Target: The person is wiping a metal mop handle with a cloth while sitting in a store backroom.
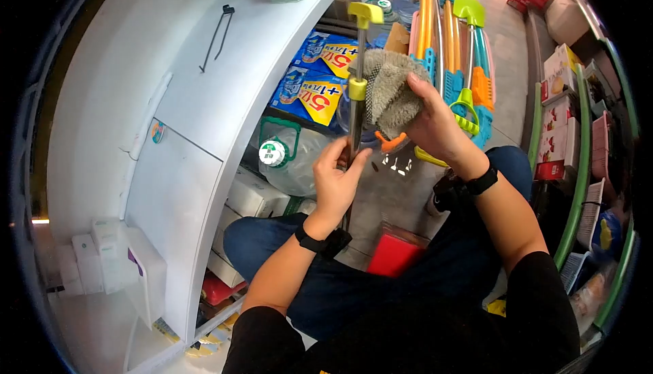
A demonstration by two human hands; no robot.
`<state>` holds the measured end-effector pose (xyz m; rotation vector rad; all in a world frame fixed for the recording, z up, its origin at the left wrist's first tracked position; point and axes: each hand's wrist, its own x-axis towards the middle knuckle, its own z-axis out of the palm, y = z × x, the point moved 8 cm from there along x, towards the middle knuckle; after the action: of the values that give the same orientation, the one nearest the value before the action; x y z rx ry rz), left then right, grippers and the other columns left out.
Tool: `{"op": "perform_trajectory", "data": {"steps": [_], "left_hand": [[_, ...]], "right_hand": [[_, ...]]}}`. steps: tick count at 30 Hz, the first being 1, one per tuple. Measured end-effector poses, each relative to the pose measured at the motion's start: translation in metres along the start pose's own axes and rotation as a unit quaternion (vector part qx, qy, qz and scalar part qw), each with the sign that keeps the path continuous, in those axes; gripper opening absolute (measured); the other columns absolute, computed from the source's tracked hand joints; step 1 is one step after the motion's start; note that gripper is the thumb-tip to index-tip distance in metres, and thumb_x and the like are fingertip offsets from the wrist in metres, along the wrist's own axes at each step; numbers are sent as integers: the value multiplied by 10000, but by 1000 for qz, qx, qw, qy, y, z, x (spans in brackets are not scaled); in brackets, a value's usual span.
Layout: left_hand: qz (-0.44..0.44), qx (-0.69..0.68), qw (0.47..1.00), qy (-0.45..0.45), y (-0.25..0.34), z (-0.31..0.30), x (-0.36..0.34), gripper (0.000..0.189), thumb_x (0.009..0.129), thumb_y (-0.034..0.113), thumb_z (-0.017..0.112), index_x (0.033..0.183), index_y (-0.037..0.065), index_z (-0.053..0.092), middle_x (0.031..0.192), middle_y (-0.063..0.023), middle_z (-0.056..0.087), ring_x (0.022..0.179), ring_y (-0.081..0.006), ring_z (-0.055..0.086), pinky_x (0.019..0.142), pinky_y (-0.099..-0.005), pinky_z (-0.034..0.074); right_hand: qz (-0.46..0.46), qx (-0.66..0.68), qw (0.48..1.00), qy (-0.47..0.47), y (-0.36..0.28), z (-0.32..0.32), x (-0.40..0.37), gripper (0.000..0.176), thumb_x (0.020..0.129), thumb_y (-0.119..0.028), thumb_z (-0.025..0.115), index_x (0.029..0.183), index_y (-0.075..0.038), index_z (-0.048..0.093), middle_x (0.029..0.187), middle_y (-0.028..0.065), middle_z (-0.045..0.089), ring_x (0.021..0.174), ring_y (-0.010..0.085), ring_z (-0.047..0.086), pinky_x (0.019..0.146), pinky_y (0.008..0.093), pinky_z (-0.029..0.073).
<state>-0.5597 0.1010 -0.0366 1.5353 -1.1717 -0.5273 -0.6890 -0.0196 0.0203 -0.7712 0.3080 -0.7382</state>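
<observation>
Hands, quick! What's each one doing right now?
Left hand: closed, holding the metal pole.
Right hand: closed, holding the grey cloth against the pole; most of its fingers are hidden.

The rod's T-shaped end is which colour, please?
The T-shaped end is yellow, seen best in the head view.
</observation>
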Motion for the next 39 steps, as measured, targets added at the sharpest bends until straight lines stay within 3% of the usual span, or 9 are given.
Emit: {"op": "perform_trajectory", "data": {"steps": [4, 8, 12, 16, 22, 29, 32, 37, 39], "left_hand": [[78, 81, 993, -41, 15, 14, -5, 239, 879, 117, 805, 965, -63, 673, 836, -37, 639, 745, -116, 569, 679, -287, 478], [-69, -141, 972, -177, -2, 40, -24, 292, 981, 148, 687, 1205, -12, 589, 902, -31, 599, 795, -132, 549, 742, -269, 457], [-284, -503, 729, -367, 23, 63, -37, 382, 1086, 350, 466, 1214, -5, 529, 906, -62, 561, 801, -149, 535, 732, -278, 445], [-241, -529, 697, -420, 12, 60, -37, 391, 1100, 357, 440, 1234, 3, 539, 947, -51, 589, 821, -126, 559, 751, -251, 464], [-146, -230, 944, -189, -22, 47, -22, 212, 1068, 220, 566, 1097, 11, 585, 876, -37, 601, 744, -111, 549, 679, -258, 454], [-104, -100, 988, -50, -33, 21, -17, 21, 921, -64, 641, 914, -57, 623, 805, 14, 622, 736, -20, 501, 620, -215, 419], [-127, -177, 976, 31, -16, 7, -5, 77, 936, -51, 631, 1003, -67, 664, 887, -17, 688, 772, -39, 569, 656, -217, 478], [-118, -268, 949, -121, -22, 6, 11, 277, 1073, 239, 544, 1224, 9, 575, 887, -65, 663, 686, -85, 592, 624, -221, 469], [-138, -324, 926, -139, -14, 10, 8, 290, 1090, 299, 495, 1200, 38, 555, 921, -73, 641, 683, -93, 556, 623, -224, 436]], "right_hand": [[7, -165, 986, 3, -1, -1, -5, 381, 991, -174, 670, 1325, -35, 552, 1187, 44, 630, 1096, 133, 596, 962, 316, 476], [4, -199, 980, -4, 7, -8, 3, 369, 1014, -204, 662, 1318, -36, 538, 1163, 27, 621, 1015, 113, 605, 873, 283, 502], [-31, -122, 992, -12, -2, 4, -6, 383, 1016, -292, 663, 1269, -19, 574, 1118, 31, 656, 1013, 101, 610, 885, 273, 511], [-33, -143, 989, -25, -6, 12, -8, 375, 1025, -295, 650, 1263, -15, 578, 1125, 27, 652, 1019, 106, 608, 896, 275, 508], [-121, -313, 940, 63, 25, -15, 1, 346, 1040, -286, 618, 1230, 2, 587, 1144, 55, 675, 1066, 148, 612, 901, 322, 498], [-148, -465, 867, 102, 38, 2, -8, 234, 939, -88, 621, 1137, 38, 614, 991, 272, 678, 990, 449, 659, 805, 434, 536], [-88, -679, 728, 24, 60, 10, -19, 186, 934, -90, 618, 1082, 23, 614, 994, 279, 668, 968, 460, 648, 766, 461, 531], [63, -227, 970, 66, 72, -3, -14, 376, 1045, -354, 511, 1204, -28, 613, 1061, 108, 660, 916, 224, 620, 864, 352, 515], [56, -171, 983, 25, 59, -25, 3, 487, 1052, -443, 428, 1267, -45, 606, 1120, 73, 683, 979, 175, 652, 866, 324, 517]]}}
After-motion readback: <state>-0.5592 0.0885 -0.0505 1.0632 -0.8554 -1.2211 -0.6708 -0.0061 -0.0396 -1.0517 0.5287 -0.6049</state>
